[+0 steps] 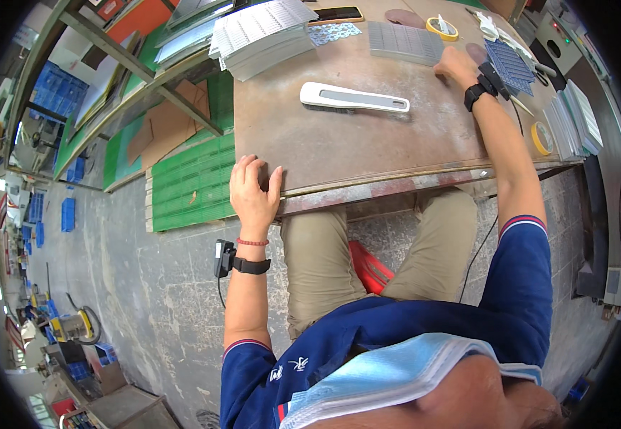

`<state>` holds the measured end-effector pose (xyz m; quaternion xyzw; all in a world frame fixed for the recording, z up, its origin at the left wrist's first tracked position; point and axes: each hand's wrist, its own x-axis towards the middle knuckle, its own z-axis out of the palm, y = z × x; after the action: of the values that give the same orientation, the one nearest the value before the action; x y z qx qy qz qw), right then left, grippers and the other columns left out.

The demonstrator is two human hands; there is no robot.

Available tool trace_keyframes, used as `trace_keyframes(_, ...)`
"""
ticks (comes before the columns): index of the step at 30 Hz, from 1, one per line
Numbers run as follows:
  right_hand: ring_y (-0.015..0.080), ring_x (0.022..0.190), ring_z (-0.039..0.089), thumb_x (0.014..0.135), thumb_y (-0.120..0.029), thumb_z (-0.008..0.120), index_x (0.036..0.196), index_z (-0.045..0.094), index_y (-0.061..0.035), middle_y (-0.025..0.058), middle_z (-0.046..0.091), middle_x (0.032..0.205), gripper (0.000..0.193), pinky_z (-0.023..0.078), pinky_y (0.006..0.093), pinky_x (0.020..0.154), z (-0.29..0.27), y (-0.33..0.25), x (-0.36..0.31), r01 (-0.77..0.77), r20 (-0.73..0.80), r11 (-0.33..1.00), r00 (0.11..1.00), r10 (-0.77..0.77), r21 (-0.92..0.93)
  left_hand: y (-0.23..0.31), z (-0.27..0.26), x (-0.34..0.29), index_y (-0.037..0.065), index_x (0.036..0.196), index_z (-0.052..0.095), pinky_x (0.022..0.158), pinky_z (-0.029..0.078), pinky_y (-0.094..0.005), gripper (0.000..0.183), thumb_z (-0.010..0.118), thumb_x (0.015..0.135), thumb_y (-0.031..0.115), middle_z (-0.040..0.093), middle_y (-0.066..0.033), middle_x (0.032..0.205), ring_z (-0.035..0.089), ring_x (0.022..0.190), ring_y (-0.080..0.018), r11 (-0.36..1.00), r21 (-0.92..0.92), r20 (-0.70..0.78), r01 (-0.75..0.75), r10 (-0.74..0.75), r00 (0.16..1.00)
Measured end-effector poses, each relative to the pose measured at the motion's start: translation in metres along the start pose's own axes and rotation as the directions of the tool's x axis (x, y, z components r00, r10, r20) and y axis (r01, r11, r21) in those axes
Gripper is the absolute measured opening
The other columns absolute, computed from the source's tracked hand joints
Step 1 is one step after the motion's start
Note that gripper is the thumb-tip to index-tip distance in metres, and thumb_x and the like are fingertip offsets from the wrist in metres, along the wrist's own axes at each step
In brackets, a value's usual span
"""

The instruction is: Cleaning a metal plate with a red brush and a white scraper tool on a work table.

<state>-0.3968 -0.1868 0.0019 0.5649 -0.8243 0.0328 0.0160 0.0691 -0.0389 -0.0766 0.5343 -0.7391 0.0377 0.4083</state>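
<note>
My left hand (253, 191) rests on the left front corner of the brown worktable (368, 154), fingers laid over the edge, thumb apart, holding nothing. At the far right, my right hand (456, 68) is closed, fingers curled down to the tabletop beside the near right corner of a flat grey panel (403, 44). Whatever its fingertips pinch, if anything, is hidden. Between the hands lies a white-and-grey handled brush (357, 98), dark bristles down. Beyond it stands a thick stack of pale grey marked sheets (266, 32).
A yellow tape roll (442, 28) and a blue gridded sheet (509, 68) lie near my right hand. Another tape roll (541, 138) and stacked sheets (575, 118) are at the right edge. A phone (338, 14) lies at the back. Left stand a rack (121, 53) and green pallet (196, 186).
</note>
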Motion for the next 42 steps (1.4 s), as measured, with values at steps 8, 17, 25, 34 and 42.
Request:
trace_keyframes(8, 0.0292, 0.056, 0.066, 0.063, -0.015, 0.068, 0.064, 0.067, 0.0030, 0.0177, 0.065, 0.060, 0.018, 0.052, 0.0385, 0.055, -0.024, 0.041, -0.015, 0.346, 0.026, 0.932, 0.938, -0.346, -0.104, 0.000, 0.003, -0.001, 0.004, 0.096, 0.063, 0.093, 0.046, -0.0444, 0.030, 0.077, 0.078, 0.023, 0.063, -0.0147, 0.111, 0.058, 0.109, -0.0372, 0.999, -0.042, -0.002, 0.001, -0.001, 1.000)
trace_keyframes(17, 0.0374, 0.077, 0.067, 0.066, -0.010, 0.071, 0.079, 0.068, 0.0008, 0.0216, 0.067, 0.077, 0.017, 0.052, 0.0417, 0.070, -0.082, 0.171, -0.192, 0.246, 0.231, 0.963, 0.949, -0.215, -0.112, -0.001, -0.003, 0.001, 0.003, 0.098, 0.064, 0.091, 0.048, -0.0418, 0.028, 0.076, 0.081, 0.021, 0.064, -0.0148, 0.111, 0.059, 0.107, -0.0346, 0.999, 0.028, -0.021, -0.035, 0.036, 0.999)
trace_keyframes(25, 0.0328, 0.078, 0.068, 0.086, -0.020, 0.067, 0.100, 0.071, -0.0011, 0.0195, 0.069, 0.087, 0.024, 0.052, 0.0389, 0.071, -0.040, 0.155, -0.191, 0.274, -0.127, 0.937, 0.960, -0.251, 0.217, -0.002, 0.001, -0.002, 0.003, 0.100, 0.061, 0.088, 0.049, -0.0404, 0.033, 0.077, 0.080, 0.024, 0.064, -0.0141, 0.109, 0.060, 0.103, -0.0335, 0.998, 0.028, -0.057, -0.063, 0.064, 0.996)
trace_keyframes(34, 0.0379, 0.103, 0.062, 0.081, -0.025, 0.072, 0.127, 0.056, -0.0071, 0.0196, 0.062, 0.122, 0.052, 0.050, 0.0424, 0.089, 0.017, -0.035, -0.143, 0.774, -0.497, 0.632, 0.561, -0.662, 0.032, 0.000, -0.001, -0.003, -0.001, 0.106, 0.058, 0.094, 0.045, -0.0458, 0.043, 0.076, 0.079, 0.026, 0.060, -0.0207, 0.111, 0.055, 0.110, -0.0400, 0.999, 0.006, -0.063, -0.038, 0.038, 0.997)
trace_keyframes(42, 0.0382, 0.092, 0.063, 0.086, -0.020, 0.063, 0.132, 0.053, -0.0150, 0.0200, 0.063, 0.110, 0.047, 0.052, 0.0464, 0.081, 0.023, -0.092, -0.143, 0.646, -0.212, 0.754, 0.758, -0.617, 0.116, -0.001, 0.005, -0.003, 0.001, 0.105, 0.060, 0.094, 0.046, -0.0431, 0.040, 0.076, 0.081, 0.028, 0.062, -0.0181, 0.114, 0.056, 0.111, -0.0366, 0.996, 0.035, -0.070, -0.077, 0.079, 0.994)
